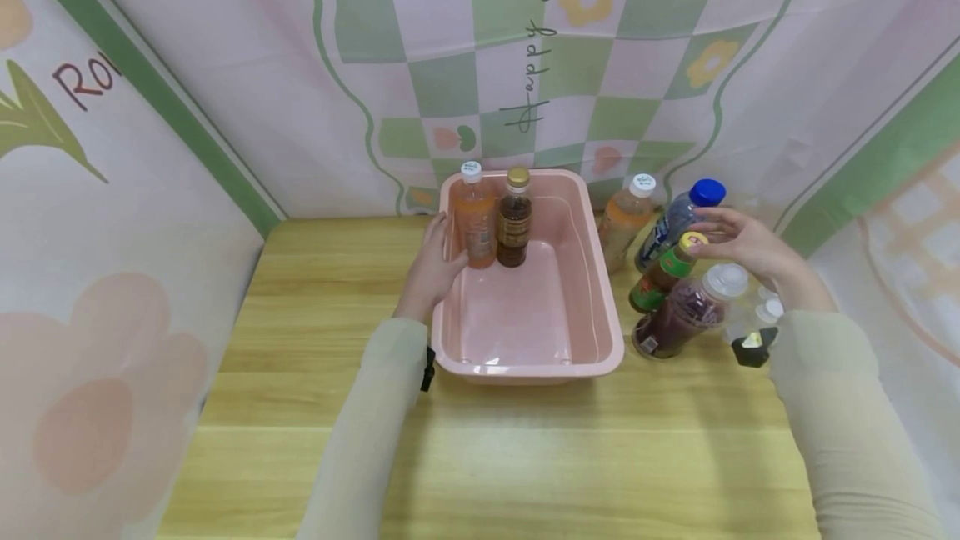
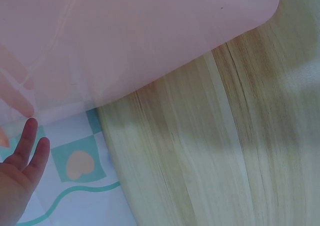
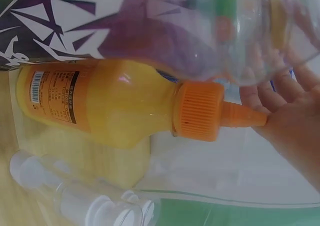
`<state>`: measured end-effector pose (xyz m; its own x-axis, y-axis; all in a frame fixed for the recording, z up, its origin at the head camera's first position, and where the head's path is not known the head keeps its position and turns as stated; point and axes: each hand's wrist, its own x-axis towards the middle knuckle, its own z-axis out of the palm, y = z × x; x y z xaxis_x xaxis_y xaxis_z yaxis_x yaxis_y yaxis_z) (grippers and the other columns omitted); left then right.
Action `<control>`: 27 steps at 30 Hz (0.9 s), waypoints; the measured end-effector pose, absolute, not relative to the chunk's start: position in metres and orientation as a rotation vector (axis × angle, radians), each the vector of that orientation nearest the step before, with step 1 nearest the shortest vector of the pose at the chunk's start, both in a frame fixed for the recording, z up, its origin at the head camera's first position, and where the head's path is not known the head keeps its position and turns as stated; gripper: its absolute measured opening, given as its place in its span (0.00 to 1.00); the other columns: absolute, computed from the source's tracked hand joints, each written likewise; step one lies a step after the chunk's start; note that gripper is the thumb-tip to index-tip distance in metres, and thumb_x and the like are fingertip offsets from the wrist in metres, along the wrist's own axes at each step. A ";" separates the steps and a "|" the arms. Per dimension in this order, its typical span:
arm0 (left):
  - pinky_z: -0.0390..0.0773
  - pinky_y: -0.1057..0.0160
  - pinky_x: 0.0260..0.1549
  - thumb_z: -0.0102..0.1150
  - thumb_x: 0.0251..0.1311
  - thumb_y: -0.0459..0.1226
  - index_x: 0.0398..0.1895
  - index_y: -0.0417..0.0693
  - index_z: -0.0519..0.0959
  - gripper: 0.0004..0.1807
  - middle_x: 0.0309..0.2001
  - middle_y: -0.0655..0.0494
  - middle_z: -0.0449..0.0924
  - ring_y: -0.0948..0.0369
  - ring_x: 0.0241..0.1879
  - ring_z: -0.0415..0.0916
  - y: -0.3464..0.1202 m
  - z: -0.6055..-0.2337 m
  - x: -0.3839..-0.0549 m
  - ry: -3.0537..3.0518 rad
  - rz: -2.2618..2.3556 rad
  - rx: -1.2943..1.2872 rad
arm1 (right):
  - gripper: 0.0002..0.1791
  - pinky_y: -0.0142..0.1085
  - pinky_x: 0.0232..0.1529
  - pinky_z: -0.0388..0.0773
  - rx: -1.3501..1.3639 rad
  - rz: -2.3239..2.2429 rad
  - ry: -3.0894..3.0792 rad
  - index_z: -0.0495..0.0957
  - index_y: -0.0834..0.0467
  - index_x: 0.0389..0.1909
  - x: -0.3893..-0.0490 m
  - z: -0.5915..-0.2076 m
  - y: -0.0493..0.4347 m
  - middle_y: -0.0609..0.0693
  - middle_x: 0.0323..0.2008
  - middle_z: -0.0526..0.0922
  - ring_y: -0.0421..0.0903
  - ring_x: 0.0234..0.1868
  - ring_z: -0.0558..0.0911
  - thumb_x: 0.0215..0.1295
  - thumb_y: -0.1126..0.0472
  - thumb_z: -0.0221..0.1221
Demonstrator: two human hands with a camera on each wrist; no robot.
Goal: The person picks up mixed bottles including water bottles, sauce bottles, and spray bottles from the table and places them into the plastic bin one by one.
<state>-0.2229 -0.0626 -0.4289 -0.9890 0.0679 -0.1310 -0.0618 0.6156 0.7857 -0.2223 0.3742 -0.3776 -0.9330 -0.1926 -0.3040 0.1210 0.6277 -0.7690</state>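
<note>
A pink basin (image 1: 525, 307) stands on the table, with an orange-drink bottle (image 1: 476, 227) and a gold-capped dark bottle (image 1: 514, 227) upright at its far end. My left hand (image 1: 433, 269) holds the basin's left rim, thumb over the inner side and fingers along the outer wall. Over a group of bottles, my right hand (image 1: 750, 248) reaches with spread fingers, thumb right at the cap of a green-labelled bottle (image 1: 663, 277). A blue-capped bottle (image 1: 667, 223) stands just behind its fingertips. In the right wrist view, a yellow squeeze bottle (image 3: 125, 101) with orange nozzle is close to that hand.
Right of the basin stand another orange-drink bottle (image 1: 622, 227) and a purple-drink bottle (image 1: 681, 319) with a clear cap. Clear containers with white caps (image 3: 100, 208) are beyond, partly under my right wrist. Patterned curtains hang behind the wooden table (image 1: 525, 457) and at both sides.
</note>
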 end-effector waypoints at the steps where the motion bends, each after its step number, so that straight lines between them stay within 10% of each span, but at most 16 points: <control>1: 0.55 0.48 0.73 0.50 0.65 0.42 0.76 0.51 0.46 0.39 0.78 0.61 0.36 0.54 0.76 0.44 -0.063 -0.429 -0.223 2.691 1.316 0.006 | 0.45 0.66 0.65 0.58 -0.073 -1.196 2.505 0.46 0.61 0.74 -0.222 -0.378 0.373 0.41 0.58 0.74 0.24 0.45 0.68 0.63 0.54 0.60; 5: 0.56 0.48 0.72 0.50 0.65 0.42 0.76 0.51 0.46 0.39 0.78 0.61 0.36 0.54 0.76 0.45 -0.063 -0.429 -0.222 2.694 1.313 0.004 | 0.44 0.64 0.63 0.64 -0.133 -1.099 2.566 0.50 0.64 0.72 -0.224 -0.377 0.370 0.71 0.67 0.61 0.31 0.49 0.71 0.62 0.57 0.62; 10: 0.55 0.49 0.73 0.50 0.65 0.43 0.76 0.52 0.46 0.39 0.78 0.61 0.37 0.54 0.76 0.45 -0.063 -0.429 -0.222 2.696 1.313 0.008 | 0.44 0.62 0.63 0.65 -0.129 -1.069 2.592 0.50 0.66 0.72 -0.226 -0.377 0.366 0.74 0.65 0.61 0.39 0.50 0.76 0.61 0.58 0.63; 22: 0.55 0.48 0.73 0.50 0.65 0.42 0.76 0.51 0.46 0.39 0.78 0.60 0.37 0.54 0.76 0.44 -0.063 -0.427 -0.222 2.693 1.323 0.009 | 0.47 0.62 0.63 0.64 -0.058 -1.115 2.642 0.48 0.62 0.73 -0.225 -0.380 0.366 0.67 0.66 0.64 0.17 0.40 0.67 0.59 0.54 0.64; 27: 0.55 0.48 0.73 0.50 0.65 0.42 0.76 0.51 0.47 0.39 0.78 0.61 0.37 0.54 0.76 0.44 -0.063 -0.429 -0.222 2.683 1.339 0.010 | 0.47 0.43 0.58 0.72 -0.060 -1.095 2.687 0.51 0.63 0.72 -0.225 -0.379 0.365 0.38 0.51 0.78 0.15 0.37 0.69 0.58 0.54 0.65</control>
